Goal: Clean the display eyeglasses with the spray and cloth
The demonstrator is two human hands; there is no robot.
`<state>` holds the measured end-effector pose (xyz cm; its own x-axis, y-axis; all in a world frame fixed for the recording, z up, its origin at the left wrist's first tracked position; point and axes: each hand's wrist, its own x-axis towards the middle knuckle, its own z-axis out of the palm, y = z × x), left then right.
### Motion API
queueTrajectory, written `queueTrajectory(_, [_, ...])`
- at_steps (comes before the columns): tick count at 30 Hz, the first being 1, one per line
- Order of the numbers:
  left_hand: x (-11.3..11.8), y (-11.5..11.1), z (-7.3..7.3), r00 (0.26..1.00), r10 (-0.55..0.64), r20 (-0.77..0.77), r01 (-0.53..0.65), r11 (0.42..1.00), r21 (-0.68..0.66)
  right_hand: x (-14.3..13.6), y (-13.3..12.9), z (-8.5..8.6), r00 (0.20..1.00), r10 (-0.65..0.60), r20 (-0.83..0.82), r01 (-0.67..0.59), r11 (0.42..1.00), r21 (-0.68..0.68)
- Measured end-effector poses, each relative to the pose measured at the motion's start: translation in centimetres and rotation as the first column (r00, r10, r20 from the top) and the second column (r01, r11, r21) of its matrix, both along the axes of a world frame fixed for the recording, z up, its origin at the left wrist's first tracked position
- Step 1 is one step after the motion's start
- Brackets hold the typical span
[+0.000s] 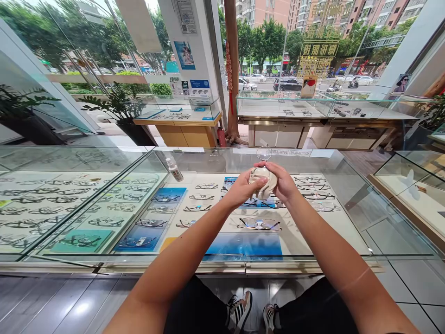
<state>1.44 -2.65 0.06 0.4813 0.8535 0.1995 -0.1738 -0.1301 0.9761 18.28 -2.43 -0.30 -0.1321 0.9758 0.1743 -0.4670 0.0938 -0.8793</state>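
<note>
Left hand (239, 189) and right hand (285, 182) close together, both clamped on a bunched pale cloth (266, 191). Left thumb lies across the cloth; right fingers curl round its far and right sides. Glasses (263, 153) stick out just beyond the fingertips: one clear round lens with a thin rim in view, the rest hidden by cloth and fingers, so can't tell exactly which fingers grip the frame. Hands are above the glass case (302, 239), both forearms reaching over it.

Under and just nearer than the hands: a thin-rimmed pair (260, 224) in the case, then a blue card (243, 246) nearer still. Right of the right hand: a column of frames (311, 187). Left of the left hand: more frames, some on a blue tray (168, 197); white spray bottle (174, 170) left and a bit beyond. Farther left, a green card (83, 241) under another pair.

Well beyond the hands: far case (274, 119), wooden post (232, 60), red extinguisher (221, 137) at its foot; potted plant (118, 104) off to the left. Nearer than the hands, down on the floor: striped shoes (239, 311).
</note>
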Motion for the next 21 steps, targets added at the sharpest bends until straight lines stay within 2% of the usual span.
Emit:
queueTrajectory(8, [0.35,0.23,-0.5,0.993,0.107,0.041,-0.107,0.994,-0.011,-0.25,-0.41,0.31,0.999,0.015,-0.053,-0.017,0.999,-0.038])
queueTrajectory(12, [0.6,0.07,-0.42,0.986,0.149,0.077,-0.146,0.988,-0.045,-0.36,-0.59,0.39,0.999,0.041,-0.009,-0.041,0.999,-0.008])
queueTrajectory(16, [0.68,-0.04,-0.39,0.975,0.2,0.092,-0.199,0.98,-0.018,-0.57,-0.72,0.44,0.999,0.047,-0.001,-0.047,0.998,0.044])
queueTrajectory(21, [0.69,0.17,-0.44,0.966,0.234,0.108,-0.24,0.97,0.045,-0.64,-0.69,0.33,1.0,0.029,-0.001,-0.029,0.999,0.036])
